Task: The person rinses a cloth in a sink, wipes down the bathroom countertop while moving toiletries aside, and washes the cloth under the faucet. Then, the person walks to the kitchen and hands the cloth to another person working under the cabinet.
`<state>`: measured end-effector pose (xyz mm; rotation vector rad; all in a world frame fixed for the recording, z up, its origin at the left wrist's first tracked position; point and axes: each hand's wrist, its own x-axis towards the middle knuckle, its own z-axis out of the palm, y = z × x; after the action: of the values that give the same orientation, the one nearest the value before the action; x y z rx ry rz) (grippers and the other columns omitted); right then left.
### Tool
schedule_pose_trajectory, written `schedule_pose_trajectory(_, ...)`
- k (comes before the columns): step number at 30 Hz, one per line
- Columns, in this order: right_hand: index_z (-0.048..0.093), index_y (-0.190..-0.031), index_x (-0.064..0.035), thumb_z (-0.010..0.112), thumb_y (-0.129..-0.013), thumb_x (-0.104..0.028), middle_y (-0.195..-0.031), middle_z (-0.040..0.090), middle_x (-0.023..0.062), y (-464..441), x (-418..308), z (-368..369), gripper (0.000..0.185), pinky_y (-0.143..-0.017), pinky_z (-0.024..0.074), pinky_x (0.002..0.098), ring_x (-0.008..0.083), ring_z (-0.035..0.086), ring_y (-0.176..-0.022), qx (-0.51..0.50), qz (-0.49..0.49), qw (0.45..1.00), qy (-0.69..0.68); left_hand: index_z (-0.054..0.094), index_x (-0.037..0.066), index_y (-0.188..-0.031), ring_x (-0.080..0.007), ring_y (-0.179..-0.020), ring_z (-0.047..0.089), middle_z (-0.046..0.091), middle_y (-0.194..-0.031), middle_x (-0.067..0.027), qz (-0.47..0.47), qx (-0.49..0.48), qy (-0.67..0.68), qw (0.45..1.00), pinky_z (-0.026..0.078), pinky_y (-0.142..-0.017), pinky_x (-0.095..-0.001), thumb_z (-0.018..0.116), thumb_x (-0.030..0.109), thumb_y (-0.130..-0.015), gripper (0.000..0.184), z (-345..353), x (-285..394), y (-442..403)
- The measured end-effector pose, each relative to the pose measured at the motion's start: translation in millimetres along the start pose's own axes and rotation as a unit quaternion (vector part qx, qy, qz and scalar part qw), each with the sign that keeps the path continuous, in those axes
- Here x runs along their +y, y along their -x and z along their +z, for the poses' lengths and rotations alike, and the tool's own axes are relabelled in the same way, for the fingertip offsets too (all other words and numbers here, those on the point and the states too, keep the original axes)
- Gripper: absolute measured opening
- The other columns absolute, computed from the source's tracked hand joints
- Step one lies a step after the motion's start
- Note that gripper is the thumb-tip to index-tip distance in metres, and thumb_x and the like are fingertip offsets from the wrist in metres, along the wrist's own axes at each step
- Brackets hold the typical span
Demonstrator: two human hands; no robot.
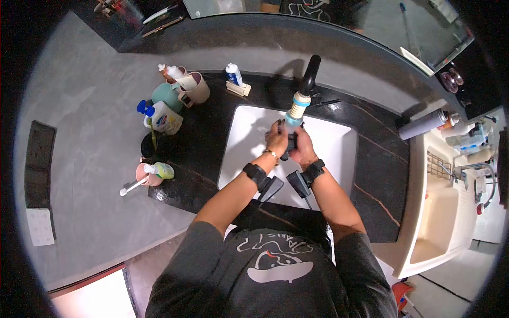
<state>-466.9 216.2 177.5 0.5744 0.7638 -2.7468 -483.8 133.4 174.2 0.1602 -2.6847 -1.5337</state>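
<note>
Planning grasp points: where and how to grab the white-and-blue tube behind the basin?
Probably pinch the tube by its upper body, coming from the right: its lower end meets the cream holder, the pinkish cup stands to its left, and that upper part looks unobstructed.

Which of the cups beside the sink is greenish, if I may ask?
The mint-green cup, right beside the blue-topped white bottle; the beige-pink cup and pink cup are pinkish instead.
</note>
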Motion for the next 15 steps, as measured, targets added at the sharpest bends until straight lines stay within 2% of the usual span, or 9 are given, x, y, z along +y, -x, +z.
schedule_pose_trajectory(2,0.047,-0.095,-0.0005,0.043,-0.081,-0.014,-0.089,0.055,0.0125,-2,10,5,0.02,-0.066,0.0471,0.0333,0.023,0.056,-0.075,-0.004,-0.084,0.992,0.09,0.048,0.0,-0.097,-0.0373,-0.081,0.052,0.055,-0.084,-0.0226,0.006,0.022,-0.017,1.0,0.04,-0.072,-0.0413,0.048,0.024,-0.077,0.032,10,2,3)
schedule_pose_trajectory(4,0.046,-0.095,0.0023,0.043,-0.08,-0.009,-0.087,0.054,0.0141,24,3,29,0.018,-0.065,0.0473,0.0354,0.0244,0.055,-0.074,-0.017,-0.067,0.997,0.033,0.047,-0.002,-0.098,-0.0383,-0.081,0.051,0.054,-0.083,-0.0245,0.012,0.041,-0.03,0.999,0.04,-0.072,-0.043,0.05,0.022,-0.075,0.033,9,8,5)
schedule_pose_trajectory(6,0.046,-0.094,0.0036,0.042,-0.08,-0.006,-0.087,0.054,0.0132,34,-2,38,0.017,-0.065,0.0475,0.0347,0.0238,0.055,-0.074,-0.036,-0.048,0.998,0.036,0.047,-0.002,-0.095,-0.0394,-0.096,0.043,0.051,-0.095,-0.0249,-0.023,-0.029,-0.013,0.999,0.031,-0.085,-0.0436,0.054,0.018,-0.068,0.034,7,10,3)
schedule_pose_trajectory(7,0.046,-0.094,0.0036,0.042,-0.08,-0.006,-0.087,0.054,0.0132,33,1,35,0.017,-0.065,0.0475,0.0347,0.0238,0.055,-0.074,-0.036,-0.047,0.998,0.036,0.047,-0.002,-0.095,-0.0394,-0.096,0.043,0.051,-0.095,-0.0249,-0.024,-0.028,-0.013,0.999,0.031,-0.085,-0.0436,0.054,0.018,-0.068,0.034,11,4,2)
schedule_pose_trajectory(9,0.046,-0.094,0.0038,0.039,-0.083,-0.01,-0.087,0.055,0.0136,26,8,25,0.019,-0.065,0.0475,0.0334,0.0233,0.055,-0.075,-0.013,-0.113,0.989,0.092,0.051,-0.002,-0.084,-0.0389,-0.091,0.046,0.052,-0.089,-0.0251,0.079,-0.008,-0.064,0.995,0.035,-0.08,-0.0436,0.056,0.019,-0.067,0.028,17,-9,0)
schedule_pose_trajectory(10,0.046,-0.094,0.0038,0.039,-0.083,-0.01,-0.087,0.055,0.0136,23,10,22,0.019,-0.065,0.0475,0.0334,0.0233,0.055,-0.075,-0.014,-0.113,0.989,0.091,0.051,-0.002,-0.084,-0.0389,-0.091,0.046,0.052,-0.089,-0.0251,0.079,-0.008,-0.065,0.995,0.035,-0.08,-0.0436,0.056,0.019,-0.067,0.028,5,7,3)
schedule_pose_trajectory(12,0.046,-0.094,0.0035,0.036,-0.084,-0.013,-0.085,0.055,0.0128,13,13,15,0.022,-0.065,0.0471,0.0318,0.0224,0.056,-0.074,0.065,-0.151,0.981,0.099,0.053,-0.001,-0.077,-0.0377,-0.084,0.051,0.054,-0.084,-0.0246,-0.011,-0.082,-0.013,0.996,0.04,-0.072,-0.0434,0.053,0.02,-0.07,0.022,-14,33,9)
schedule_pose_trajectory(13,0.046,-0.094,0.0035,0.036,-0.084,-0.013,-0.085,0.055,0.0128,6,14,10,0.022,-0.065,0.0471,0.0318,0.0224,0.056,-0.074,0.065,-0.149,0.982,0.099,0.053,-0.001,-0.077,-0.0377,-0.084,0.051,0.054,-0.084,-0.0246,-0.013,-0.081,-0.014,0.996,0.04,-0.072,-0.0434,0.053,0.02,-0.07,0.022,-12,26,6)
schedule_pose_trajectory(15,0.047,-0.092,0.0022,0.034,-0.084,-0.012,-0.083,0.056,0.0112,-2,13,4,0.021,-0.063,0.0464,0.0303,0.0203,0.056,-0.071,0.118,-0.156,0.962,0.192,0.054,0.0,-0.079,-0.0375,-0.077,0.053,0.056,-0.079,-0.0219,0.122,-0.112,-0.125,0.978,0.042,-0.065,-0.0432,0.048,0.026,-0.074,0.027,-9,16,-3)
